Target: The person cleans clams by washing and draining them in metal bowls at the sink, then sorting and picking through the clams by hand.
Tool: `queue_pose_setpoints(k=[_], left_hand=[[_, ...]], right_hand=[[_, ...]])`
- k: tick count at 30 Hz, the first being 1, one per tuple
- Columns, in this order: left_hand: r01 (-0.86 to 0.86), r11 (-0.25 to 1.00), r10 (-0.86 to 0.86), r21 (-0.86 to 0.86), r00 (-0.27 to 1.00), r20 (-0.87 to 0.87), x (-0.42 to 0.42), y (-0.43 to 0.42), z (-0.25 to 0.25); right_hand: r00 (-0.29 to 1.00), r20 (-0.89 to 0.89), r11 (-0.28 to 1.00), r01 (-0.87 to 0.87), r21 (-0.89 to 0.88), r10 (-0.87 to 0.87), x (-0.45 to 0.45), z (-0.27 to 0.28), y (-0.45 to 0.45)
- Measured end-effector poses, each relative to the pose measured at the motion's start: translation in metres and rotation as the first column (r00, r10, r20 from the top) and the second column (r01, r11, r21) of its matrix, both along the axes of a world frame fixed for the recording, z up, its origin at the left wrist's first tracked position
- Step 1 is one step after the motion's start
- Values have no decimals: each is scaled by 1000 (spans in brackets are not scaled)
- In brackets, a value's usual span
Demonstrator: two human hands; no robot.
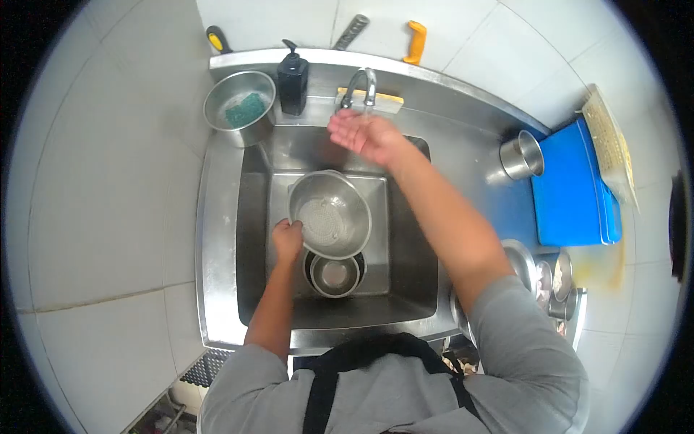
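Observation:
My left hand is closed on the left rim of a metal colander, whose bottom shows a patch of small holes. It is held over the sink, tilted slightly. Beneath it, partly covered, a smaller metal bowl sits on the sink floor with a dark rim around it. My right hand is open, palm up and fingers stretched, just below the spout of the faucet. Nothing lies in its palm. Whether water is running over it is hard to make out.
A steel pot with a green scouring pad stands back left, beside a black pump bottle. On the right are a metal cup, a blue box and several metal containers. Tiled walls close in the left and back.

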State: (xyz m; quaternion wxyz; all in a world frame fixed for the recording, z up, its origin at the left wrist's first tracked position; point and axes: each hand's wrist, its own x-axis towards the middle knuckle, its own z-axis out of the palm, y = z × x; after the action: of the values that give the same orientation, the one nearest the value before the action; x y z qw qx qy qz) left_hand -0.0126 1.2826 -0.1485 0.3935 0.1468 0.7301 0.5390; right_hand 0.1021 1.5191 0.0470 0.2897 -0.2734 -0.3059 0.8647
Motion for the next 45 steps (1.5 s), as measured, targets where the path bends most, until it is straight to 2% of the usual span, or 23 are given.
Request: queue_pose_setpoints(k=[2,5,6,7,8,9,10,13,16,17,19,21,22,23,25,26,27,28,33,35,39,41,45], left_hand=[[3,999,-3,32,1000,-1,10,26,-23],[-42,997,42,66,999,3,26,50,-15],[-107,989,87,98,978,191,26,56,-16],[-176,978,123,111,919,375,26,58,-18],[-158,981,106,111,921,376,20,61,-43],[-215,966,94,142,807,583,8,66,-84],[-277,948,65,156,649,758,4,71,-105],[-226,950,-68,218,530,845,16,57,-46],[-95,949,-221,301,481,848,29,43,-32],[-77,951,-229,300,479,847,36,39,-31],[184,935,-352,304,370,860,53,30,-35],[364,884,-430,292,390,814,72,23,-42],[381,886,-413,266,383,826,80,21,-46],[399,886,-394,238,377,838,89,17,-49],[418,880,-424,228,470,774,87,16,-47],[304,907,-402,291,420,814,84,15,-34],[178,923,-384,341,365,848,78,14,-19],[137,880,-474,455,199,858,70,14,2],[212,847,-529,488,241,814,61,41,17],[351,824,-555,445,338,760,65,54,18],[349,806,-588,478,561,583,93,59,63],[297,839,-529,457,645,551,107,55,77],[352,848,-521,397,694,497,119,45,84]], right_hand=[[990,105,993,-87,-77,95,0,1,-12],[981,195,1000,-17,13,14,6,7,-27],[891,452,950,-102,295,-45,11,4,-32],[889,453,953,-82,293,-63,24,4,-38],[695,669,679,-358,641,-264,43,12,-51],[478,686,271,-675,687,-548,64,17,-65],[507,677,328,-614,719,-534,91,16,-76],[430,638,467,-442,766,-639,187,34,-129],[-5,662,638,-271,721,-749,287,65,-197],[-69,564,562,-244,790,-823,332,56,-217],[-435,407,571,-371,732,-804,406,45,-270],[-624,278,607,-406,684,-730,454,35,-324],[-687,430,701,-163,695,-586,462,29,-343],[-693,580,745,94,660,-427,469,25,-358],[-55,885,564,752,341,-462,453,30,-373],[103,862,511,837,194,-496,454,15,-377],[89,796,460,851,252,-599,440,1,-374],[26,829,489,817,304,-559,455,-17,-371],[-186,816,583,615,531,-548,472,5,-315],[-183,802,690,425,586,-568,466,38,-283],[-386,750,833,-101,544,-537,437,91,-214],[-411,676,778,-160,607,-612,410,107,-187],[-346,710,769,-468,436,-613,365,132,-124]])
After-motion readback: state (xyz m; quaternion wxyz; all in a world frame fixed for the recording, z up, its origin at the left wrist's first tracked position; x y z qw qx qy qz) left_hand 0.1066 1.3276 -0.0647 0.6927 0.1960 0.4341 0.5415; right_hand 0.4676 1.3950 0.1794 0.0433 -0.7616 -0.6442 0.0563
